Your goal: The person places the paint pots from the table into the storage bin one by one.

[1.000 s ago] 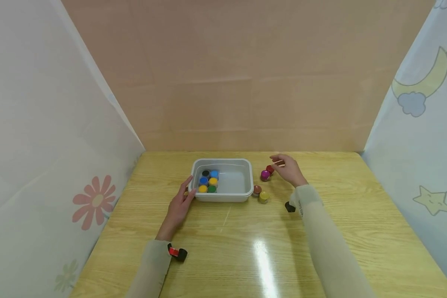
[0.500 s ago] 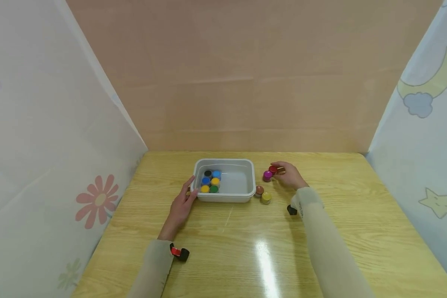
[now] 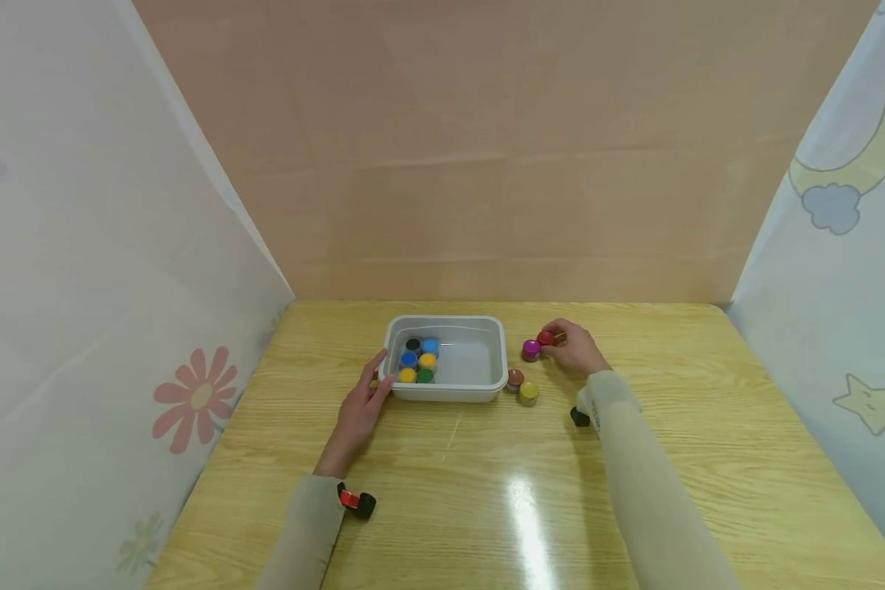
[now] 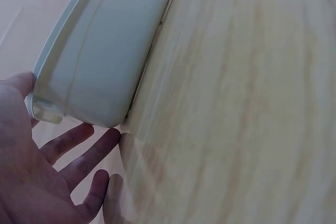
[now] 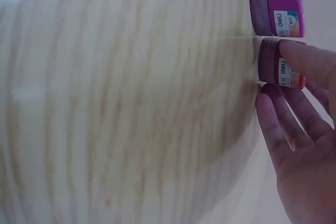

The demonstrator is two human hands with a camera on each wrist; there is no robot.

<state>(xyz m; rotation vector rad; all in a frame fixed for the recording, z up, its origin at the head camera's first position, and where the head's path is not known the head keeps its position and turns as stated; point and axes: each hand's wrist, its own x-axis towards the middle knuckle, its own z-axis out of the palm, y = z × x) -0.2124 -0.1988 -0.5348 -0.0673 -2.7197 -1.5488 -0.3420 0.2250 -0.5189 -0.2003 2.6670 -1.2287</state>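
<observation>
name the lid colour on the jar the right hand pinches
Red lid, best seen in the head view.

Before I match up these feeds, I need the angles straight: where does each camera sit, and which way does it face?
Head: on the person's head, facing forward and down at the table; left hand, right hand and sleeves show.
Left wrist: on that wrist, facing the tray from outside; the left hand shows.
Right wrist: on that wrist, facing the red jar and purple jar; the right hand shows.
Shared: head and right wrist both see those jars.
</observation>
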